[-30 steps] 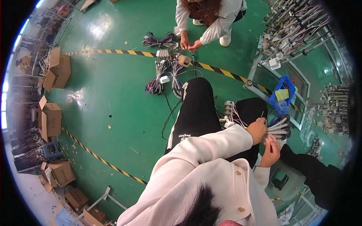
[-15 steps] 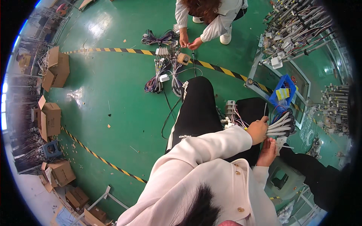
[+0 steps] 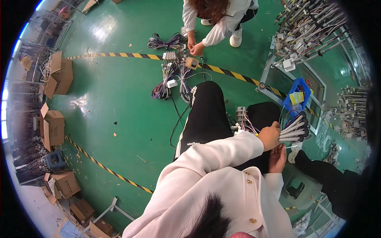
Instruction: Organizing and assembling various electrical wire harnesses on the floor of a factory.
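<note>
A bundle of thick white-grey cables with black ends [image 3: 294, 130] lies across my right knee. My left hand [image 3: 270, 136] is closed around its near end, where coloured wires come out. Just below, my right hand [image 3: 277, 158] is closed with its fingertips at the bundle's underside. A thin white strip [image 3: 289, 147], possibly a cable tie, sticks out by those fingertips; its other end is hidden. Left of my hands, thin wires with white connectors [image 3: 243, 127] lie between my legs, beside a grey ribbed block [image 3: 241, 113].
Across from me, a crouching person [image 3: 220, 22] handles wire harnesses [image 3: 170, 79] on the green floor. A blue crate [image 3: 297, 95] sits on a metal frame to the right, below a cable rack [image 3: 309, 35]. Cardboard boxes [image 3: 53, 127] line the left. A grey stool [image 3: 301, 186] stands lower right.
The thin white strip by my right hand has shifted from slanting down to nearly level, with less showing. My hands stay at the bundle. The other person's hands have moved slightly left.
</note>
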{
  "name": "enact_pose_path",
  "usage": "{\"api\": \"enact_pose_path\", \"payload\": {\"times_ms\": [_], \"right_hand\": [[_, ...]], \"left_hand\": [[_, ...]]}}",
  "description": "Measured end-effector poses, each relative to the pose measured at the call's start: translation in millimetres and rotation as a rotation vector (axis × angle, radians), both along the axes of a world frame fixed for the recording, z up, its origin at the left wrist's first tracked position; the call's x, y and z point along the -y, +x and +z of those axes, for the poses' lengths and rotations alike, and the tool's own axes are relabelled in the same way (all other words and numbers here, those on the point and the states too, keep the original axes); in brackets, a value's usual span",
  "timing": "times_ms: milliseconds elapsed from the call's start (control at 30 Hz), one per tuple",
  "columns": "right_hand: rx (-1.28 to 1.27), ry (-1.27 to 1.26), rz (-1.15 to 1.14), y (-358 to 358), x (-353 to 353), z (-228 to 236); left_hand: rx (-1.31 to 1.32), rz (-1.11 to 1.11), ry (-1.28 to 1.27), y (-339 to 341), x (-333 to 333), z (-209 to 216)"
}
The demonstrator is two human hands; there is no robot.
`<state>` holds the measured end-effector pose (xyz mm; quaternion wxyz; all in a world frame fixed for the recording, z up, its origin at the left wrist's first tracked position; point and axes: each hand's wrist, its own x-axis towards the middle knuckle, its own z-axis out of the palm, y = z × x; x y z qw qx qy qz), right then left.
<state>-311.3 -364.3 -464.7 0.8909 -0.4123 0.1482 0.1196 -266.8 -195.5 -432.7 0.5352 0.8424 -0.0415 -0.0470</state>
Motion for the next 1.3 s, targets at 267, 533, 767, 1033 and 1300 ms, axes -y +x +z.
{"api": "enact_pose_path", "payload": {"times_ms": [267, 533, 767, 1033, 1300], "right_hand": [[-0.032, 0.030, 0.018, 20.1, 3.0, -15.2], [-0.094, -0.220, -0.006, 20.4, 0.2, -10.5], [-0.079, -0.096, 0.009, 13.8, -1.9, -7.2], [0.179, -1.035, -0.101, 1.8, -26.1, 17.5], [0.815, -1.527, -0.039, 3.0, -29.6, 43.7]], "left_hand": [[0.012, 0.025, -0.044, -2.6, -0.8, 1.3], [0.023, 0.010, 0.019, -5.2, -1.1, 6.7], [-0.061, -0.011, 0.077, 1.6, 2.3, 0.8], [0.009, 0.067, 0.128, 3.1, 6.2, -5.4], [0.238, 0.050, 0.377, 0.6, 13.3, -12.6]]}}
